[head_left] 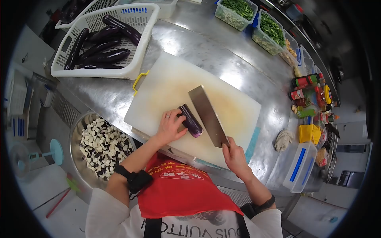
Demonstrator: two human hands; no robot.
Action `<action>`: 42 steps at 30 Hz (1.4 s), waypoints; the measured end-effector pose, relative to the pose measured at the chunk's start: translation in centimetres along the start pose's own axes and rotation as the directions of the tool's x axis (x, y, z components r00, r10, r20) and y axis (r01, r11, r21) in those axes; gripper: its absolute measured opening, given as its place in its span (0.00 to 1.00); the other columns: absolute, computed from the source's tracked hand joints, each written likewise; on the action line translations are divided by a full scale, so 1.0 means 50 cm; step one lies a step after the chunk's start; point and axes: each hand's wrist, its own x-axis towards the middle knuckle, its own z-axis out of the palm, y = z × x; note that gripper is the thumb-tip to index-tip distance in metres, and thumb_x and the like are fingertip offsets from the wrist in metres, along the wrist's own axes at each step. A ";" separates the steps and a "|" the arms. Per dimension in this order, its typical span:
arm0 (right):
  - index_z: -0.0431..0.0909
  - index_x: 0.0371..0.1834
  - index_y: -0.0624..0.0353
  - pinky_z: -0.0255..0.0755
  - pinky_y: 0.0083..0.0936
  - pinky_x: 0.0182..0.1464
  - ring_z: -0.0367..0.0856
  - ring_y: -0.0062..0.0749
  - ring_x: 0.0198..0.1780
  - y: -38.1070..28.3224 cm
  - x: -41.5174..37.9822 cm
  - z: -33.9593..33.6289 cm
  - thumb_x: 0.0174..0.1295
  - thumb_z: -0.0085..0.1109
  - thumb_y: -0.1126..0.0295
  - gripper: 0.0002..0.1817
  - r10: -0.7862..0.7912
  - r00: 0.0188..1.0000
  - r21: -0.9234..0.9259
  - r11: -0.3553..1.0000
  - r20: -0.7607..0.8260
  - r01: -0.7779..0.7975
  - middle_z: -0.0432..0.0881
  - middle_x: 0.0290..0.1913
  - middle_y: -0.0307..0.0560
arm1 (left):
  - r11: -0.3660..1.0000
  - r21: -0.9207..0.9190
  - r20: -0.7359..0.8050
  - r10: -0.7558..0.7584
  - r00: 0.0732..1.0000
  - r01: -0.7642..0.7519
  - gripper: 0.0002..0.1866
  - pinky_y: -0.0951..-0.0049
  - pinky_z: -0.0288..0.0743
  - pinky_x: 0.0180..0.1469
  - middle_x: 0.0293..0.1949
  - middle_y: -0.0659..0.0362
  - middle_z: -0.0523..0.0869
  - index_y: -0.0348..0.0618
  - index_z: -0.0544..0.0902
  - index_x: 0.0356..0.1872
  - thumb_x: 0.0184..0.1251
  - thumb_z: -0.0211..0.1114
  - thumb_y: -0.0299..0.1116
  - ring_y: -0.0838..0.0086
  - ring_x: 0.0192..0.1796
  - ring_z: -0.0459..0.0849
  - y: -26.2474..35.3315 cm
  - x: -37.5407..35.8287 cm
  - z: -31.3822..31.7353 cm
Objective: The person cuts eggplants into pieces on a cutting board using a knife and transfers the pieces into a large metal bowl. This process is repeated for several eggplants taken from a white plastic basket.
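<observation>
2 hands busy. Left hand (170, 127) half-curled, pinning eggplant piece (192, 123) on cutting board (158, 85); right hand (235, 156) closed on cleaver (208, 116), blade beside eggplant. Risk: glossy round skin rolls under light pressure, exposing left fingertips.

1. Countertop (174, 39): metal, smooth, glossy with bright reflections.
2. Cutting board (158, 87): pale plastic, matt.
3. Cleaver (207, 116): metal blade, dull sheen.
4. Eggplant piece (192, 123): smooth, glossy skin.
5. Basket (135, 70): white plastic, slotted.
6. Bowl (75, 133): shiny metal.
7. Apron (174, 196): red cloth.
8. Crumpled cloth (283, 139): matt, rough-looking.
</observation>
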 end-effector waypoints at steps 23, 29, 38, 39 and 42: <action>0.71 0.49 0.65 0.71 0.49 0.31 0.78 0.61 0.27 0.002 0.032 0.013 0.66 0.51 0.73 0.11 -0.101 0.991 -0.160 0.981 0.086 0.114 0.79 0.25 0.63 | 0.998 -0.061 -0.017 -0.030 0.999 0.029 0.21 0.59 0.69 0.53 0.47 0.55 0.78 0.44 0.78 0.44 0.45 0.72 0.33 0.58 0.51 0.76 0.036 -0.079 -0.005; 0.71 0.49 0.64 0.72 0.48 0.31 0.79 0.60 0.28 0.034 0.085 0.087 0.67 0.51 0.73 0.10 -0.122 0.991 -0.195 0.972 0.051 0.130 0.78 0.24 0.62 | 0.991 -0.107 -0.004 -0.078 0.997 0.077 0.19 0.59 0.69 0.54 0.48 0.55 0.78 0.44 0.79 0.43 0.46 0.69 0.29 0.58 0.52 0.75 0.039 -0.082 -0.009; 0.71 0.51 0.63 0.71 0.47 0.30 0.79 0.58 0.28 0.017 0.065 0.092 0.67 0.51 0.74 0.12 -0.157 0.979 -0.216 0.959 0.128 0.183 0.79 0.27 0.61 | 0.991 -0.114 -0.043 -0.074 0.996 0.068 0.20 0.60 0.69 0.56 0.48 0.54 0.78 0.43 0.78 0.44 0.45 0.69 0.28 0.57 0.52 0.75 0.033 -0.083 0.010; 0.71 0.51 0.62 0.71 0.47 0.31 0.79 0.58 0.28 0.023 0.073 0.098 0.67 0.51 0.74 0.12 -0.162 0.980 -0.224 0.957 0.119 0.185 0.79 0.27 0.61 | 0.991 -0.114 -0.036 -0.079 0.996 0.074 0.20 0.60 0.69 0.56 0.49 0.54 0.78 0.43 0.78 0.44 0.45 0.69 0.28 0.56 0.53 0.75 0.035 -0.082 0.006; 0.71 0.51 0.62 0.72 0.48 0.31 0.79 0.59 0.29 0.024 0.072 0.102 0.67 0.50 0.73 0.11 -0.158 0.983 -0.215 0.961 0.090 0.174 0.79 0.27 0.61 | 0.994 -0.087 -0.010 -0.063 0.998 0.062 0.20 0.60 0.70 0.56 0.49 0.54 0.78 0.43 0.78 0.44 0.45 0.69 0.28 0.56 0.53 0.75 0.045 -0.089 -0.021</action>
